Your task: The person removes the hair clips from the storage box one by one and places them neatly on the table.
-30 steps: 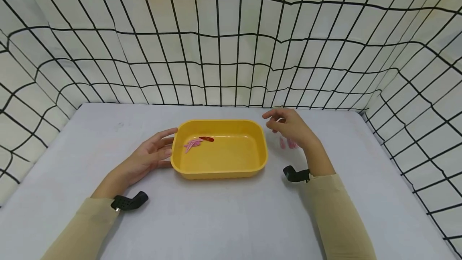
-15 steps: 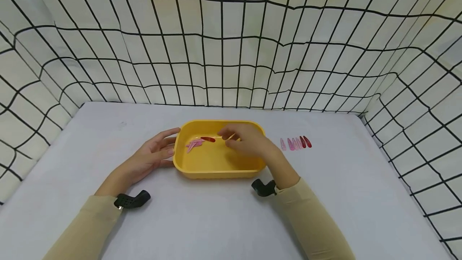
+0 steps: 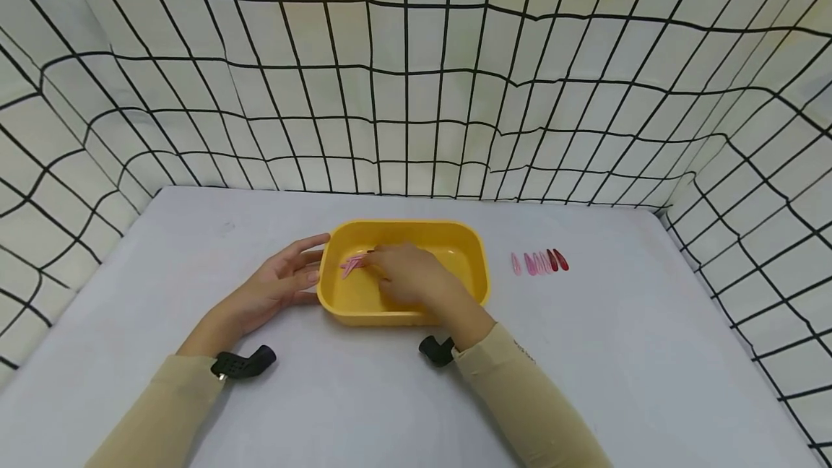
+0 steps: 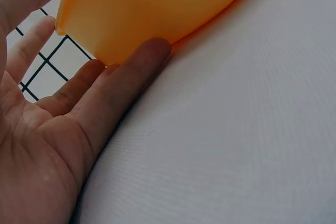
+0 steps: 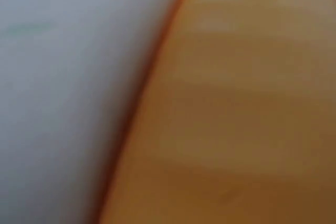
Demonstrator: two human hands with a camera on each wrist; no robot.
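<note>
A yellow tray point(image 3: 403, 318) stands on the white table. My left hand point(image 3: 279, 280) rests its spread, fairly straight fingers against the tray's left end; the left wrist view shows the thumb and fingertips touching the tray's outer wall point(image 4: 136, 19). Reaching over the near rim, my right hand point(image 3: 406, 273) is down inside the tray with its fingertips at a red hair clip, which is almost wholly covered. Whether it pinches that clip I cannot tell. Just left of those fingertips lies a small pile of pink hair clips point(image 3: 352, 264). The right wrist view holds only the tray's outer side point(image 5: 236, 103) and table.
To the right of the tray, several pink and red hair clips point(image 3: 542, 262) lie side by side in a row on the table point(image 3: 650, 352). A black wire grid point(image 3: 416, 121) encloses the table's back and sides.
My right hand has come from above the clip row on the right, leftward into the tray, down to the red hair clip. The left hand has stayed against the tray.
</note>
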